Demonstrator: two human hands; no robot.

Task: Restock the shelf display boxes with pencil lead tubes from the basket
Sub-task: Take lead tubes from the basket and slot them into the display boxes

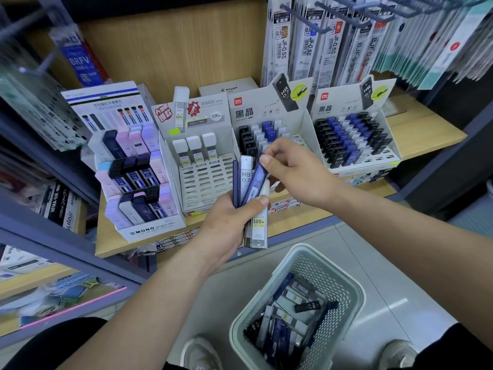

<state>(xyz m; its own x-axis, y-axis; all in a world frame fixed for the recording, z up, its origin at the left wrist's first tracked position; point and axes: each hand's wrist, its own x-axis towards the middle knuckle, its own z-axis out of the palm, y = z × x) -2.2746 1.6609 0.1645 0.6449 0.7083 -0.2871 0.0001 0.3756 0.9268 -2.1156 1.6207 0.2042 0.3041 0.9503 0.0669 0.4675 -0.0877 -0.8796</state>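
Wooden shelf (426,134) boards are carrying four cardboard display boxes in a row, and I am taking the white slotted box (205,180), second from the left, as my marker. Three white-capped tubes (197,148) are standing in its back row.

Just in front of the slotted box, the person's left hand (232,217) is holding a fan of four lead tubes that I can count: a dark blue tube (235,182) seen edge-on, a white tube (246,177) marked HB 0.7, a blue tube (255,182), and a clear tube (258,228) labelled 100, hanging lowest. Its grip is wrapping round their lower parts, the thumb pressing across the front.

The right hand (290,169), just right of the slotted box's front corner, is pinching the top end of the blue tube between thumb and fingers, a narrow grip holding that one tube.

Left of the slotted box, the MONO box (149,231) is showing stepped rows of pastel and dark tubes. Directly right of it, partly behind the right hand, the third box (256,110) is holding black, white and blue tubes. Farther right, the fourth box (352,140) is packed with the same three colours.

Below and right of the slotted box, a pale green basket (354,292) is sitting on the floor, holding a loose heap of tubes (288,311) too jumbled to count. Two shoes (200,353) are showing beside it.
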